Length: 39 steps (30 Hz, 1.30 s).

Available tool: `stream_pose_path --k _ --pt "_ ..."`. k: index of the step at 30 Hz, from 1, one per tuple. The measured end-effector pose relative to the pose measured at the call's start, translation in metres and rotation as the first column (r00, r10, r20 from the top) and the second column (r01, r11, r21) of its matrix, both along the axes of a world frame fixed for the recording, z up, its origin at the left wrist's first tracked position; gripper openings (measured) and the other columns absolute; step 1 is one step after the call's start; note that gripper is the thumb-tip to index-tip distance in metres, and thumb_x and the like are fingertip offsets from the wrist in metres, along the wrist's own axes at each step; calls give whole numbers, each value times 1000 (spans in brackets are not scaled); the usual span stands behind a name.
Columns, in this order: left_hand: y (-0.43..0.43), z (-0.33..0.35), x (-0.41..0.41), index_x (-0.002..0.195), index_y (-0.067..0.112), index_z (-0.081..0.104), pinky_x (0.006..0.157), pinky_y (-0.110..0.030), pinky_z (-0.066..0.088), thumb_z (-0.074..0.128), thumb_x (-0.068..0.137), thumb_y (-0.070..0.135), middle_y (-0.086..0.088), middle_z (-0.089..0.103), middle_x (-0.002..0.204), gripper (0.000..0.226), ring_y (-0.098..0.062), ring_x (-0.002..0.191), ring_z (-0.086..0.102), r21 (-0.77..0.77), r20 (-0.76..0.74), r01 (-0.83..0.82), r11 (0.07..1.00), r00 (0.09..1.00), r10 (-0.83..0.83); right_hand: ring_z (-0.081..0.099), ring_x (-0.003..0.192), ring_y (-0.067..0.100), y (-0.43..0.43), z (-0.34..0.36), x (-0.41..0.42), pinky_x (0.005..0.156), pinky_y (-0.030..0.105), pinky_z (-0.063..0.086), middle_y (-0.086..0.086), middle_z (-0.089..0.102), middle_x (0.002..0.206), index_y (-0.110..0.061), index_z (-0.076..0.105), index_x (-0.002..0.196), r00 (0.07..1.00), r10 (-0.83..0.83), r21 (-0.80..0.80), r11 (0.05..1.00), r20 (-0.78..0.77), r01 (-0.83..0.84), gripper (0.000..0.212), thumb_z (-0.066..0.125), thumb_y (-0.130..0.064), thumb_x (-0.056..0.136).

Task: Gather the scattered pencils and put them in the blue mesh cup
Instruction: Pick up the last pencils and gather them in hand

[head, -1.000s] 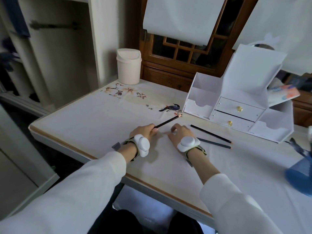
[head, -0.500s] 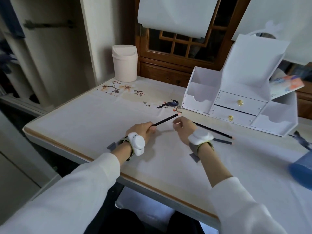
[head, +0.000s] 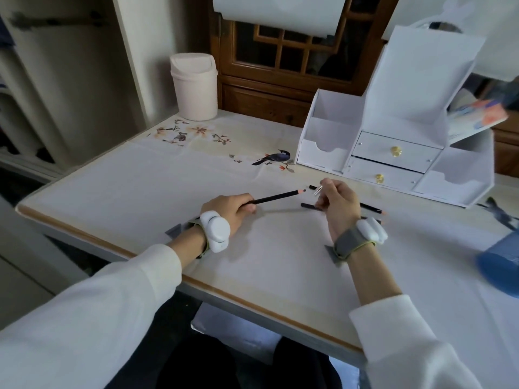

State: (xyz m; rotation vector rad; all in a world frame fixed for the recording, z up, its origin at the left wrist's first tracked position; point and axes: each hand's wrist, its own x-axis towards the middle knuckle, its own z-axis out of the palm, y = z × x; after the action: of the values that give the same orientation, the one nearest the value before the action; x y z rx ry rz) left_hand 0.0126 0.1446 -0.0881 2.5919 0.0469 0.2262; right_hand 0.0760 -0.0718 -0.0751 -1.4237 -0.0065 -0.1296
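Observation:
My left hand [head: 230, 209] grips a black pencil [head: 275, 197] by its rear end, its sharpened tip pointing right toward my right hand. Just past that tip, my right hand [head: 341, 203] pinches a small clear cap [head: 318, 190] between its fingertips. Two more black pencils lie on the table under and behind my right hand: one pencil [head: 370, 208] runs off to the right, and a second pencil [head: 309, 206] shows its end beside my palm. The blue mesh cup [head: 502, 259] sits at the right edge of view, blurred and partly cut off.
A white desk organizer [head: 393, 153] with two drawers stands behind my right hand. A cream lidded bin [head: 193, 85] is at the back left corner. The table's front edge [head: 252, 307] runs diagonally below my wrists.
My right hand has lifted off the table to the pencil's tip and come away with the clear cap. The left hand has kept its hold on the pencil.

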Motion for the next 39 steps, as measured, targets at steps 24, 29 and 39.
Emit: stream_pose_path --k 24,29,39 --pt "-3 5 -4 97 25 61 66 -25 36 43 95 33 8 50 66 21 -22 70 50 0 -3 -2 1000 1000 2 53 53 9 -3 5 -11 56 19 51 -2 63 72 -21 70 86 994 106 -116 988 -2 -105 22 51 -11 92" --pt "-2 4 -5 96 25 61 64 -24 34 43 95 34 9 50 63 20 -21 69 51 -14 0 -2 1000 1000 2 53 49 7 -3 5 -12 55 17 52 -2 65 72 -20 68 90 996 82 -172 982 19 -78 19 53 -11 92" --pt "-3 4 -8 97 25 61 64 -25 35 45 94 34 2 57 73 19 -22 71 51 -12 19 2 1000 1000 -1 49 47 4 -4 7 -15 45 14 41 -6 66 68 -22 70 84 997 82 -300 951 3 -77 18 54 -16 92"
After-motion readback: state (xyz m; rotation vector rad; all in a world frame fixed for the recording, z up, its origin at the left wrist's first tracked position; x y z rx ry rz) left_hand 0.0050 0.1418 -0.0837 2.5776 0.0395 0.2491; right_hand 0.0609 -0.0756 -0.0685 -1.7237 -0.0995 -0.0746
